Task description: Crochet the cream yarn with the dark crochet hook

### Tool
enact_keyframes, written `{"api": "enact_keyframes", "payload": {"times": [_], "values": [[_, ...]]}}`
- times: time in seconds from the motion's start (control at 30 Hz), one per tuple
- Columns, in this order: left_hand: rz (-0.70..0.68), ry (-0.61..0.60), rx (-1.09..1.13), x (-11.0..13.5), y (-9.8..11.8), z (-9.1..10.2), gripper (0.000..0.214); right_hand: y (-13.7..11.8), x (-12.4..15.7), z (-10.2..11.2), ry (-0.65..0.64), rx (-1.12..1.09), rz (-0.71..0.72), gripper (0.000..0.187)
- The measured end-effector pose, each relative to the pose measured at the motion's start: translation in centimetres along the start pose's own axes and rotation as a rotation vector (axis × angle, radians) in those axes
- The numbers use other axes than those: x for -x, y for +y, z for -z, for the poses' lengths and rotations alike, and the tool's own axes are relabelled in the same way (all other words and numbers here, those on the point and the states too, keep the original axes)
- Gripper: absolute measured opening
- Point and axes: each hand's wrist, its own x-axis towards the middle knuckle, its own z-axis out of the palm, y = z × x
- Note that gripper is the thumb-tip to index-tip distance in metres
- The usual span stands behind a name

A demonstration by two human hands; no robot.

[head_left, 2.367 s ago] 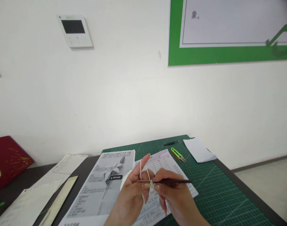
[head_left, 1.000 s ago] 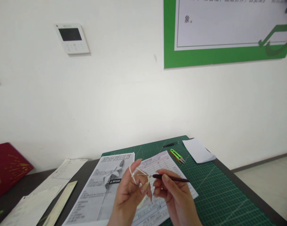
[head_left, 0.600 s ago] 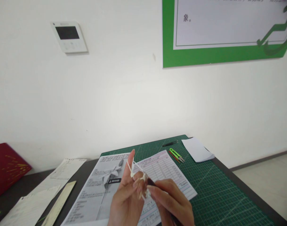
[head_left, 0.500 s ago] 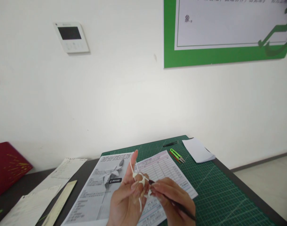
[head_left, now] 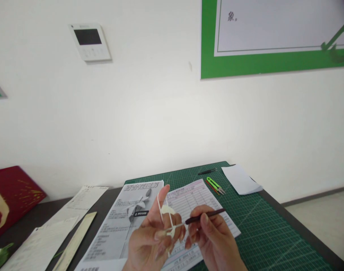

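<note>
My left hand (head_left: pixel 149 235) pinches a small piece of cream crochet work (head_left: pixel 172 230) between thumb and fingers. A strand of white yarn (head_left: pixel 160 206) runs over its raised index finger and down to the piece. More of the cream piece shows behind the fingers. In my right hand (head_left: pixel 213 235) is a crochet hook with a dark handle (head_left: pixel 204 216), gripped between thumb and fingers. The hook's thin metal shaft (head_left: pixel 179 225) points left and meets the yarn at the left fingertips. Whether a loop sits on the tip is too small to tell.
Beneath the hands lie a printed sheet with a flower picture (head_left: pixel 112 226) and a ruled form (head_left: pixel 186 192), partly over a green cutting mat (head_left: pixel 262 222). Green thread snips (head_left: pixel 215 184), a black tool (head_left: pixel 207 171) and white paper (head_left: pixel 241 180) lie right. A ruler-like strip (head_left: pixel 76 241) lies left.
My right hand has turned over, so the hook's handle now tilts up to the right instead of down. The hook lies more level across the yarn. The view has shifted slightly left.
</note>
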Motion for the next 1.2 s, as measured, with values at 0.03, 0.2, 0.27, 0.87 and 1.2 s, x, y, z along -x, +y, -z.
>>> {"api": "enact_keyframes", "payload": {"times": [0.03, 0.2, 0.27, 0.87, 1.2], "values": [[0.001, 0.006, -0.005, 0.0, 0.0, 0.1, 0.059, -0.2, 0.0, -0.1, 0.002, 0.015, 0.011, 0.018], [0.023, 0.040, -0.011, 0.1, 0.0, 0.2, 0.058, -0.8, 0.2, -0.3, -0.002, 0.062, 0.053, 0.020], [0.027, 0.034, -0.016, 0.2, 0.0, 0.2, 0.057, -1.0, 0.2, -0.3, -0.011, 0.085, 0.074, 0.020], [0.031, 0.051, -0.048, 0.1, 0.1, 0.4, 0.057, -1.7, 0.6, 0.2, -0.078, 0.372, 0.307, 0.018], [-0.005, 0.051, -0.131, 0.0, 0.0, 0.5, 0.057, -1.8, 0.9, -0.1, -0.101, 0.595, 0.579, 0.016]]}}
